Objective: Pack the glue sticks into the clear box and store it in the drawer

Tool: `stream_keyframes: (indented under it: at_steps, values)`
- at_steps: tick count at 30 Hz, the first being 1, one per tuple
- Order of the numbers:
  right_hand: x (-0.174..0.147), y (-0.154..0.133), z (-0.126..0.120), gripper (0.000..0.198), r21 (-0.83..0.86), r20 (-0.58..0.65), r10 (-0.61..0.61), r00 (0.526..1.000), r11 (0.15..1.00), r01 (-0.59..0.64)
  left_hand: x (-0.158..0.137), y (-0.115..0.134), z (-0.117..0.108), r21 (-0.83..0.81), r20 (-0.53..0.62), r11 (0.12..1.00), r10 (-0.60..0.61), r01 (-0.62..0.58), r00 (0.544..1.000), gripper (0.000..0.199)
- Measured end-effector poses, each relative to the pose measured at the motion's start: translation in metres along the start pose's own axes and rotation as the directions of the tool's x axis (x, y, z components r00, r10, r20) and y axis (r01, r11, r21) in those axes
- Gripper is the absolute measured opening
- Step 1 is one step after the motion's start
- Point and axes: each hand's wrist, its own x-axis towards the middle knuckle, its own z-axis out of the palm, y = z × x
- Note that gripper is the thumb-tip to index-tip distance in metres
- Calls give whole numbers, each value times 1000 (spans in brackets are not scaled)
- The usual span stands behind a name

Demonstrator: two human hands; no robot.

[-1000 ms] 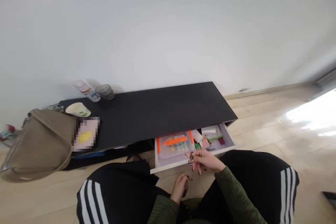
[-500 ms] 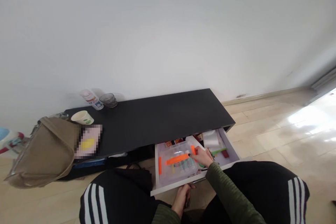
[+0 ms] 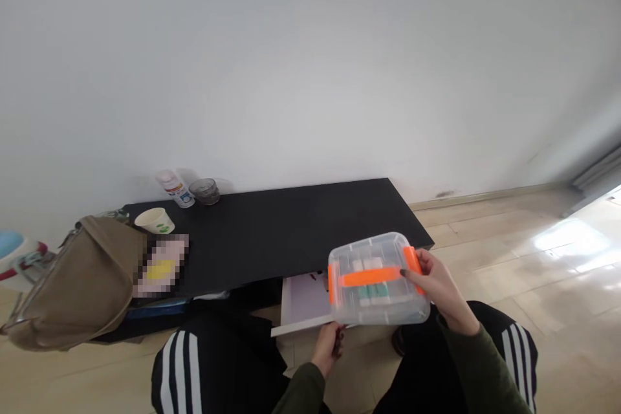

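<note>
My right hand [image 3: 444, 288] grips the right end of a clear plastic storage box [image 3: 402, 312], fingers and thumb closed at its orange latch. The box has an orange handle across its lid and is held above the drawer, slightly tilted. Small white and green packs [image 3: 373, 291] show through its wall. Below the box, the drawer [image 3: 305, 301] is pulled partly out of the black cabinet. My left hand [image 3: 327, 346] is closed at the drawer's front edge; its fingertips are partly hidden. Most of the drawer's contents are covered by the box.
On the black cabinet top [image 3: 291, 226] stand a spray can [image 3: 175, 189], a dark glass [image 3: 204, 191] and a paper cup [image 3: 155, 221]. A pink packet [image 3: 162, 265] lies near a brown bag [image 3: 92, 278] at the left. My knees flank the drawer.
My right hand has lifted the plastic box out of the drawer and moved it right and toward me. The drawer is less far out; my left hand remains at its front.
</note>
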Motion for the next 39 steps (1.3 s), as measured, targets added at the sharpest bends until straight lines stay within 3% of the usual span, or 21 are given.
stream_keyframes:
  at_steps: [4, 8, 12, 16, 19, 22, 25, 27, 31, 33, 35, 37, 39]
  values:
    - [30, -8, 8, 35, 218, -60, -5, 998, 976, 18, 7, 51, 2, 56, 11, 996, 64, -65, 998, 26]
    - [76, 5, 27, 31, 286, -58, -7, 998, 958, 23, -8, 112, -17, 131, 14, 974, 185, -186, 983, 27]
    - [125, 17, 42, 29, 289, 3, 1, 1000, 957, -2, -38, 181, -44, 300, -11, 858, 440, -417, 898, 40]
    - [167, 23, 54, 30, 182, 81, -18, 997, 983, 3, -49, 242, -51, 480, -55, 702, 622, -526, 781, 51]
    - [188, 23, 63, 32, -89, 110, -45, 993, 995, 55, -38, 274, -43, 643, -22, 579, 668, -501, 744, 53]
    - [195, 18, 69, 39, -353, 102, -60, 993, 931, 93, -20, 292, -36, 743, -22, 462, 741, -485, 671, 44]
    - [196, 13, 70, 42, -443, 124, -86, 989, 887, 133, -8, 300, -37, 770, 14, 390, 781, -505, 624, 35]
    - [198, 13, 68, 41, -413, 135, -90, 987, 900, 138, -6, 302, -40, 768, 49, 382, 765, -514, 642, 35]
    - [210, 19, 64, 41, -187, 188, 0, 982, 982, 36, -8, 306, -44, 726, 55, 465, 696, -507, 716, 39]
    - [217, 23, 63, 41, -146, 224, 76, 972, 988, -44, -9, 308, -43, 701, 50, 476, 710, -531, 702, 38]
    - [223, 23, 64, 39, -184, 152, 83, 985, 981, -54, -9, 310, -42, 697, 42, 464, 735, -547, 677, 37]
    - [228, 22, 68, 43, -222, 26, 0, 1000, 975, 6, -8, 311, -39, 710, 44, 448, 742, -543, 669, 37]
    - [231, 19, 74, 51, -222, -13, -81, 997, 972, 76, -9, 311, -37, 723, 51, 430, 748, -542, 662, 36]
